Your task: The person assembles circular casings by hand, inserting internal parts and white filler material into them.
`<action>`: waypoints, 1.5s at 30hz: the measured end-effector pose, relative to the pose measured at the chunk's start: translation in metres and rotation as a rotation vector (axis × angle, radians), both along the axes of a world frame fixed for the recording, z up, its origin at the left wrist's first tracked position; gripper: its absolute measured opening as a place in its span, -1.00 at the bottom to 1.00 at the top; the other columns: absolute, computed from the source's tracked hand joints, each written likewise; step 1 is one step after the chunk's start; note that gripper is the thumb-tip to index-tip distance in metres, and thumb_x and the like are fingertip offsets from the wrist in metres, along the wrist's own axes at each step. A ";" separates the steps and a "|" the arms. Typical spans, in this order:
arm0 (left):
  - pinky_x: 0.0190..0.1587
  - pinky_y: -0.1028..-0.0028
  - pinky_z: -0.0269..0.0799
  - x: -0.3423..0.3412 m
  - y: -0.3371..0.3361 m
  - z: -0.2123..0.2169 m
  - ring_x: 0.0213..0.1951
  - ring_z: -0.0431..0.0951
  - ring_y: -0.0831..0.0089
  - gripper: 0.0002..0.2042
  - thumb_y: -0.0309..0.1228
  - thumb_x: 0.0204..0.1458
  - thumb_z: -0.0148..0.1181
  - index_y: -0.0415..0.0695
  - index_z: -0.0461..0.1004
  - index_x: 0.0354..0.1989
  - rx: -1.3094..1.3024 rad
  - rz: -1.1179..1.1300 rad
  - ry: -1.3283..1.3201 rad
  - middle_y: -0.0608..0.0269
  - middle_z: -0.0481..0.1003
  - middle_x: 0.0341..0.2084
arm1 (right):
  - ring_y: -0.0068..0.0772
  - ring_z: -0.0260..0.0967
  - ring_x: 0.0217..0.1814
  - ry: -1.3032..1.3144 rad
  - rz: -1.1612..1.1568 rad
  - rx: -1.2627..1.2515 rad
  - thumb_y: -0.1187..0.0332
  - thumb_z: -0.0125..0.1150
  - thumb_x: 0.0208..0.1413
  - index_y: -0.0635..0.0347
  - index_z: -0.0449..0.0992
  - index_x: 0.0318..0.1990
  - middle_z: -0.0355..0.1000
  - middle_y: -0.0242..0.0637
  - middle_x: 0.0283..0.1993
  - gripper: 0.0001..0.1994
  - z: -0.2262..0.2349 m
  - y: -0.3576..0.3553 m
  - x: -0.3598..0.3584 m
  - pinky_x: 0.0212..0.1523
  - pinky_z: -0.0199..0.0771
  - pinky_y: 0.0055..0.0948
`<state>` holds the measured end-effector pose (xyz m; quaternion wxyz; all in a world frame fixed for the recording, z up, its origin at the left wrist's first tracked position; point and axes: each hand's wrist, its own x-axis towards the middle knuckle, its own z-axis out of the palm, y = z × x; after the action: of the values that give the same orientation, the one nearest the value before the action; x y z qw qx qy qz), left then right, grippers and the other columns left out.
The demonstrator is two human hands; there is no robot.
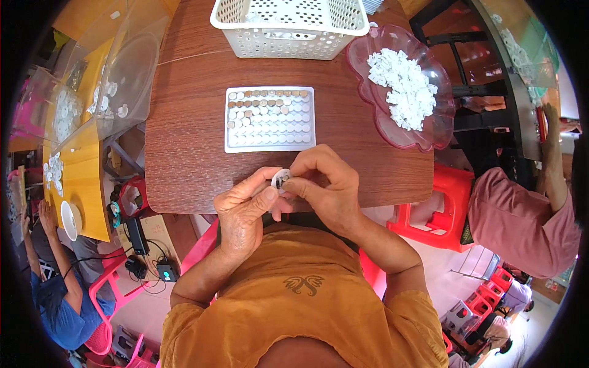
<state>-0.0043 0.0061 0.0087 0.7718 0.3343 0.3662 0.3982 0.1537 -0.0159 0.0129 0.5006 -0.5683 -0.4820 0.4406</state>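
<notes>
A small round white piece (277, 175) with a dark part in its middle is held up just in front of the table edge. My left hand (240, 211) grips it between thumb and fingers. From the other side my right hand (328, 187) pinches at the same piece, thumb and forefinger touching its dark middle; whatever else they hold is too small to make out. Beyond my hands lies a white tray (270, 148) with rows of round pockets. Small round silvery and brownish discs (264, 103) fill its far rows in part.
On the brown table (184, 135), a white perforated basket (288, 46) stands at the back. A translucent pink bowl (371, 116) holds a heap of white pieces (408, 92) at the right. A red stool (438, 208) is beside the table. Other people sit at both sides.
</notes>
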 end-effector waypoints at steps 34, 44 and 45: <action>-0.59 0.61 0.35 0.004 0.000 0.008 -0.56 0.50 0.45 -0.68 -0.42 0.11 0.07 -0.41 0.39 -0.04 0.024 -0.033 0.023 0.01 0.52 -0.48 | -0.67 0.37 -0.50 0.462 -0.053 -0.156 0.56 0.24 -0.07 0.35 0.44 -0.39 0.43 -0.35 -0.47 -0.90 0.008 -0.001 -0.005 -0.50 0.39 -0.66; -0.60 0.63 0.34 0.003 0.001 0.002 -0.58 0.49 0.47 -0.68 -0.42 0.12 0.06 -0.41 0.39 -0.04 -0.050 -0.001 0.032 0.03 0.52 -0.49 | -0.69 0.35 -0.51 0.487 -0.085 -0.234 0.53 0.27 -0.08 0.33 0.44 -0.39 0.42 -0.38 -0.47 -0.88 -0.001 -0.003 -0.007 -0.53 0.34 -0.69; -0.61 0.64 0.33 0.002 0.001 0.001 -0.59 0.49 0.48 -0.68 -0.42 0.12 0.06 -0.41 0.39 -0.04 -0.043 0.009 0.048 0.04 0.52 -0.49 | -0.69 0.35 -0.51 0.481 -0.083 -0.255 0.53 0.27 -0.08 0.33 0.44 -0.38 0.42 -0.38 -0.47 -0.87 -0.003 -0.003 -0.007 -0.54 0.34 -0.69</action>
<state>-0.0020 0.0067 0.0100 0.7679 0.3255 0.3946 0.3854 0.1468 -0.0187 0.0099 0.5429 -0.5250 -0.2663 0.5990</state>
